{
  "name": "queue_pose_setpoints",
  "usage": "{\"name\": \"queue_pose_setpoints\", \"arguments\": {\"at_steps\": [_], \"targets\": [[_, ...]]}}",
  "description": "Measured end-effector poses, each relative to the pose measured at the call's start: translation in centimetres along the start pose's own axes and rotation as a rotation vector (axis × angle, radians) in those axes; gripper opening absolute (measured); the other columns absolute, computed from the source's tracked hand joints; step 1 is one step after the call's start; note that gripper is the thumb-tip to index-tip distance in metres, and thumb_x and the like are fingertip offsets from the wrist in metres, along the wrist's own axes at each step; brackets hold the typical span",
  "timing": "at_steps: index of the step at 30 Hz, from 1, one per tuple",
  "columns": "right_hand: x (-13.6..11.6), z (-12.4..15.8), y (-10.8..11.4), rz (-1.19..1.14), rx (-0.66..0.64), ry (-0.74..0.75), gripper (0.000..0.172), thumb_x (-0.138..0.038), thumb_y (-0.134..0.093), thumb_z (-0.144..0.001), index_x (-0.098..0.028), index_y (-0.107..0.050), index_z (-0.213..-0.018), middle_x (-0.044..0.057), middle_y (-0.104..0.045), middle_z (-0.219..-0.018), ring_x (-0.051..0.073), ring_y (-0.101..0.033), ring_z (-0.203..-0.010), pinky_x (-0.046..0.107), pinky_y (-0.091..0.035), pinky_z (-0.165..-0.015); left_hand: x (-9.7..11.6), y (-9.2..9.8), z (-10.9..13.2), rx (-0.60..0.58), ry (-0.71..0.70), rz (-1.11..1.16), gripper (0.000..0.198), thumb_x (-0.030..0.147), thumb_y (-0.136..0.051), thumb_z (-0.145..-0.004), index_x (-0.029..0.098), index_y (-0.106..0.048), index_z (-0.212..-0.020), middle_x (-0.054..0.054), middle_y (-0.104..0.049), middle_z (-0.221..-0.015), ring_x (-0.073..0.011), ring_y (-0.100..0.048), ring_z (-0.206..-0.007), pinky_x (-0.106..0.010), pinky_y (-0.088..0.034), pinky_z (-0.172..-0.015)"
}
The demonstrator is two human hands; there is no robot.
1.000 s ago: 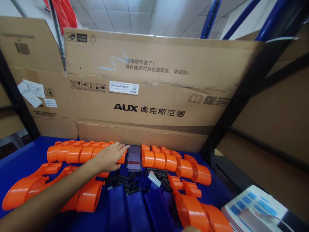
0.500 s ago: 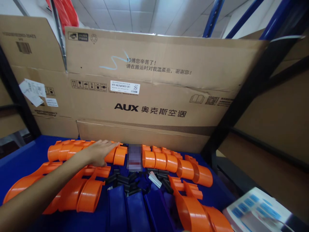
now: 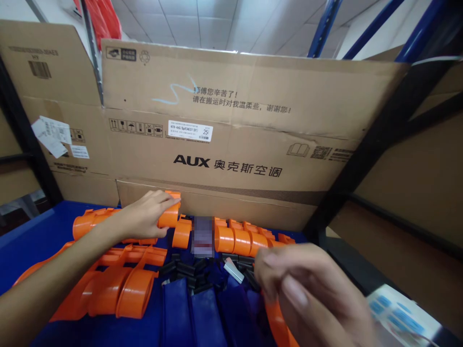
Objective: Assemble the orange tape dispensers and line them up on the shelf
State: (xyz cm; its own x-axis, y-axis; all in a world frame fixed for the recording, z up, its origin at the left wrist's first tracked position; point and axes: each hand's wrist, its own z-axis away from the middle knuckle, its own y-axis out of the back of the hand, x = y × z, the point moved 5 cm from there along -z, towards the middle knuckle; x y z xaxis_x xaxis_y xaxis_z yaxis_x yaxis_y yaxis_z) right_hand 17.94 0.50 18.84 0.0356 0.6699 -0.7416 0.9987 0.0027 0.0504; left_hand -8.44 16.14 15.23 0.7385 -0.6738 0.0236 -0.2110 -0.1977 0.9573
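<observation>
At the rear of the blue counter [image 3: 36, 236], our left hand [image 3: 142, 218] grasps an orange plastic sleeve [image 3: 170, 216], fingers wrapped around it, its axis running left to right just above the sleeve row [image 3: 237, 239]. Our right hand [image 3: 311, 289] hovers well apart, fingers curled; we cannot tell whether it holds anything.

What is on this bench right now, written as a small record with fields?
Left hand: gripping one orange plastic piece, held just above the others
Right hand: raised near the camera, blurred; grip unclear
Surface: blue bench with more orange pieces and small black parts
Behind: cardboard box marked AUX
</observation>
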Motion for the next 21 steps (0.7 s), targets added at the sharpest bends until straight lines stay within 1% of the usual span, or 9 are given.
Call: {"name": "queue_pose_setpoints", "arguments": {"at_steps": [2, 4, 7, 9, 12, 14, 16, 18, 21], "targets": [[2.7, -1.6, 0.1, 0.073, 0.031, -0.069, 0.014, -0.033, -0.058, -0.098, -0.027, -0.068, -0.104, -0.001, -0.059, -0.073, 0.015, -0.053, -0.064, 0.026, -0.044, -0.057, 2.5, 1.5, 0.3, 0.078, -0.095, 0.023, 0.078, 0.027, -0.066, -0.08, 0.02, -0.04, -0.153, -0.015, -0.055, -0.145, -0.0351, -0.047, -0.131, -0.051, -0.036, -0.112], [5.8, -2.9, 0.1, 0.169, 0.038, -0.216, 0.027, -0.038, -0.057, -0.098, -0.026, -0.063, -0.122, 0.001, -0.063, -0.084, 0.016, -0.057, -0.071, 0.026, -0.046, -0.059, 5.8, 2.5, 0.8, 0.182, -0.254, 0.084, 0.079, 0.026, -0.066, -0.082, 0.022, -0.036, -0.155, -0.015, -0.056, -0.143, -0.0336, -0.049, -0.128, -0.051, -0.039, -0.109], [9.3, -4.0, -0.1, 0.261, -0.018, -0.332, 0.044, -0.046, -0.055, -0.097, -0.026, -0.054, -0.136, 0.003, -0.067, -0.098, 0.019, -0.064, -0.088, 0.031, -0.052, -0.075, 10.3, 2.1, 1.5, 0.245, -0.445, 0.146, 0.08, 0.018, -0.066, -0.081, 0.019, -0.035, -0.155, -0.018, -0.057, -0.141, -0.0336, -0.051, -0.126, -0.051, -0.04, -0.108], [10.5, -4.4, 0.0, 0.238, -0.032, -0.349, 0.04, -0.049, -0.054, -0.096, -0.025, -0.062, -0.127, 0.003, -0.069, -0.097, 0.021, -0.066, -0.093, 0.034, -0.053, -0.082, 12.4, 1.2, 2.0, 0.229, -0.547, 0.176, 0.083, 0.017, -0.066, -0.081, 0.016, -0.033, -0.157, -0.02, -0.06, -0.139, -0.0354, -0.053, -0.124, -0.053, -0.041, -0.107], [11.2, -4.5, 0.2, 0.139, -0.043, -0.361, 0.03, -0.048, -0.059, -0.093, -0.022, -0.069, -0.104, 0.003, -0.072, -0.09, 0.022, -0.068, -0.085, 0.033, -0.056, -0.074, 13.8, -0.3, 3.0, 0.192, -0.611, 0.309, 0.087, 0.021, -0.068, -0.083, 0.024, -0.026, -0.16, -0.018, -0.056, -0.147, -0.0378, -0.051, -0.131, -0.056, -0.036, -0.112], [11.3, -4.5, 0.3, 0.115, -0.03, -0.358, 0.027, -0.046, -0.06, -0.092, -0.021, -0.069, -0.097, 0.004, -0.073, -0.088, 0.021, -0.068, -0.082, 0.033, -0.056, -0.072, 13.7, -1.2, 3.2, 0.235, -0.486, 0.555, 0.091, 0.037, -0.073, -0.083, 0.031, -0.024, -0.16, -0.014, -0.038, -0.163, -0.0416, -0.037, -0.144, -0.058, -0.026, -0.118], [11.3, -4.4, 0.2, 0.122, -0.005, -0.344, 0.027, -0.046, -0.058, -0.094, -0.021, -0.069, -0.099, 0.005, -0.074, -0.092, 0.022, -0.069, -0.085, 0.034, -0.056, -0.077, 12.8, -2.6, 2.9, 0.32, -0.157, 0.952, 0.092, 0.053, -0.068, -0.086, 0.032, -0.02, -0.161, -0.01, -0.018, -0.171, -0.0424, -0.023, -0.151, -0.057, -0.02, -0.121], [11.2, -4.2, -0.3, 0.124, 0.004, -0.334, 0.029, -0.046, -0.056, -0.095, -0.021, -0.069, -0.102, 0.005, -0.074, -0.095, 0.022, -0.069, -0.087, 0.035, -0.056, -0.08, 12.2, -5.0, 2.4, 0.332, 0.205, 1.399, 0.069, 0.05, -0.05, -0.098, 0.033, -0.024, -0.16, -0.01, -0.032, -0.167, -0.0342, -0.038, -0.146, -0.05, -0.031, -0.116], [10.7, -3.8, -1.1, 0.226, -0.113, -0.302, 0.032, -0.045, -0.051, -0.099, -0.021, -0.071, -0.106, 0.006, -0.075, -0.097, 0.024, -0.069, -0.089, 0.037, -0.055, -0.082, 13.1, -7.4, 1.1, 0.228, 0.414, 1.809, 0.062, 0.045, -0.065, -0.092, 0.023, -0.049, -0.148, -0.013, -0.074, -0.119, -0.0238, -0.07, -0.098, -0.033, -0.052, -0.087]]}}
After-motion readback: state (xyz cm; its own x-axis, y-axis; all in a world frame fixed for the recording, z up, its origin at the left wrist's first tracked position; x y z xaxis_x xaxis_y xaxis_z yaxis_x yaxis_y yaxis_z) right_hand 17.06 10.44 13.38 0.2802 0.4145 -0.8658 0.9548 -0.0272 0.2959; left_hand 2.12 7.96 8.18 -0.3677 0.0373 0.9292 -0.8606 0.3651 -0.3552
